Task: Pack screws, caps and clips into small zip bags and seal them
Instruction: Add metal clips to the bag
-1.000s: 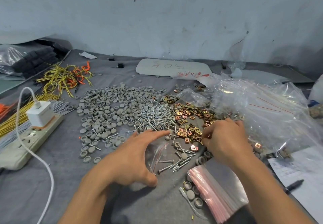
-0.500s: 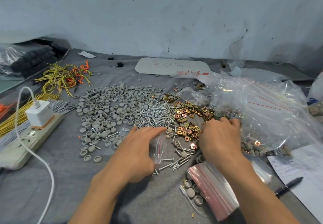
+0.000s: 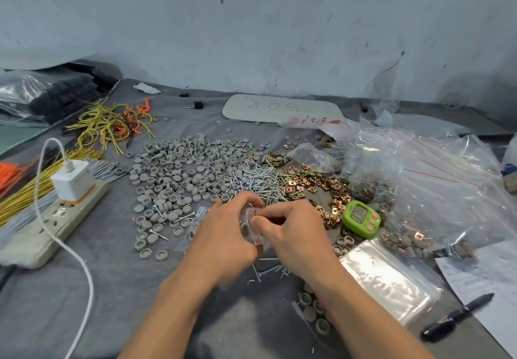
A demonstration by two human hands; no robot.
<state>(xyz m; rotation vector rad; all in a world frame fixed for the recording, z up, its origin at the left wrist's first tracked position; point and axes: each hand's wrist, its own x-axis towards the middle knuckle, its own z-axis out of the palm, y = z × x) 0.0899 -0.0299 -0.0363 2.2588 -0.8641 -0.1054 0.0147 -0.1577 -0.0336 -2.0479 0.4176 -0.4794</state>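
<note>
Obs.: both hands meet over the grey cloth (image 3: 117, 288) at view centre, with a small zip bag (image 3: 251, 214) between them.
- Left hand (image 3: 223, 235): fingers curled round the bag's body. Judged a steadying grip, mouth kept toward the other hand.
- Right hand (image 3: 293, 232): thumb and forefinger pinch the bag at its red zip strip. Judged step: working the mouth. I cannot tell whether it is being opened or pressed shut.
- Bag contents: hidden by the fingers, cannot tell.

Stock, clock positions taken from the hands:
- Caps (image 3: 181, 168), grey heap, 10 to 11 o'clock.
- Screws (image 3: 260, 182), 12 o'clock, just beyond the knuckles.
- Clips (image 3: 316, 185), brass-coloured, 1 o'clock.
- Loose screws (image 3: 268, 270), 6 o'clock, under the wrists.

The three heaps fan out close to the hands, probably so each part is a short reach away.

Containers:
- Stack of empty zip bags (image 3: 389, 277), 4 o'clock, flat, beside the right forearm.
- Large clear bag (image 3: 419, 176), 2 to 3 o'clock, slumped and open. Caps and clips show through the film. I cannot tell whether they sit in sealed small bags.

Other:
- Green timer (image 3: 361, 218), 3 o'clock, face up among the clips.
- Pen (image 3: 456, 318) and paper (image 3: 489, 274), 4 to 5 o'clock.
</note>
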